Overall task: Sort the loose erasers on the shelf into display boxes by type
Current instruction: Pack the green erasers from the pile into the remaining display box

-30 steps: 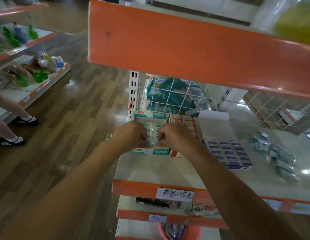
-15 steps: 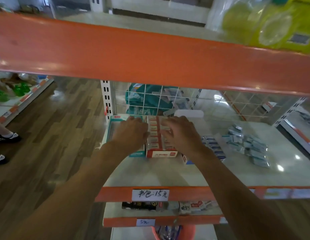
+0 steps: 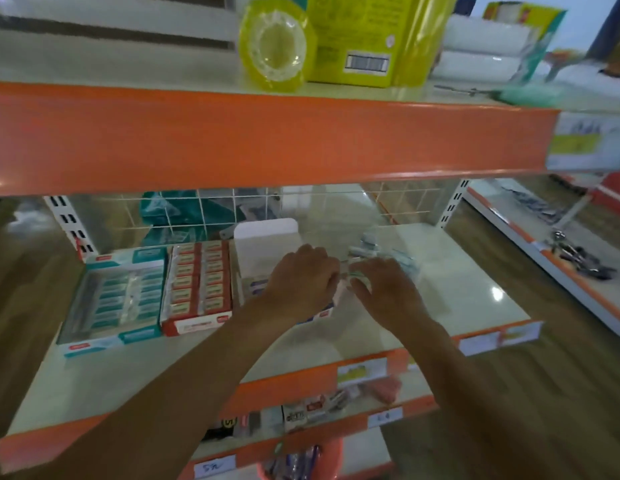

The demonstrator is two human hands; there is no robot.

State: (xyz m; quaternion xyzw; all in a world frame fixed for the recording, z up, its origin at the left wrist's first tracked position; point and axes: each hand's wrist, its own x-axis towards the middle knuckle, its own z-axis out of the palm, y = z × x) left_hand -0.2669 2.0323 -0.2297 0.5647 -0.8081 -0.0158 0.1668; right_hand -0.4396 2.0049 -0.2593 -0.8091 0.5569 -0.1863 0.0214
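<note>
Both hands are now working further right than half a second ago, off the two left boxes and over the third one. The left hand is hovering knuckles-up with its fingers curled under. The back of the hand is hiding them, so I cannot tell whether they are gripping anything. The right hand is reaching leftwards, its fingertips pinching a small pale eraser in crinkly clear wrap, right where the two hands are meeting.

Behind them a heap of loose grey-blue erasers in shiny film wrappers is lying on the glossy cream shelf board, which is catching bright glints of light. Under the left hand a blue-and-white cardboard display box is sitting with its plain white lid flap standing upright at the back. Just beside it on the left, a red-and-white cardboard display box is showing two neat columns of flat rectangular erasers. Next to that, a teal-and-white cardboard display box is holding slim teal-sleeved ones under rumpled clear film. A smooth orange metal lip is edging the shelf front.
</note>
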